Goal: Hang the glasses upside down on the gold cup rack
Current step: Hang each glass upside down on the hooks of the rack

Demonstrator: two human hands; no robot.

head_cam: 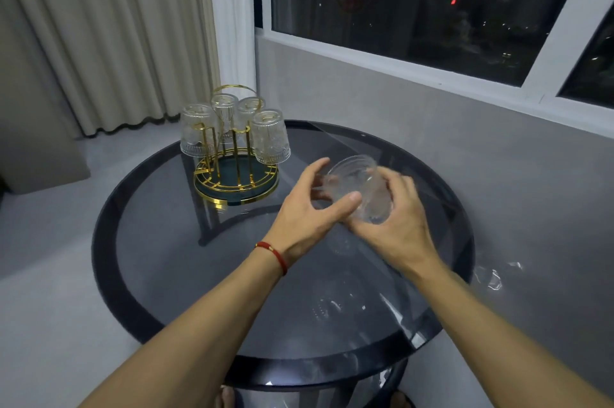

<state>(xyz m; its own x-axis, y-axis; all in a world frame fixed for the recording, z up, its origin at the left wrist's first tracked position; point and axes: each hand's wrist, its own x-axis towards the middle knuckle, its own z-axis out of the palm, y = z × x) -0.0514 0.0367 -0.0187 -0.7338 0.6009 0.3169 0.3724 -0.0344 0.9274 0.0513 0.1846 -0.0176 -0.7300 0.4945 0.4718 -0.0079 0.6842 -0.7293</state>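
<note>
A gold cup rack with a dark green round base stands at the back left of the round glass table. Several clear patterned glasses hang upside down on its prongs, the nearest one on the right side. To the right of the rack, above the table, I hold one more clear glass, blurred and tilted on its side. My left hand grips it from the left with thumb and fingers. My right hand wraps around it from the right.
A grey wall with a window runs close behind the table on the right. Cream curtains hang at the back left. A red cord bracelet is on my left wrist. Grey floor surrounds the table.
</note>
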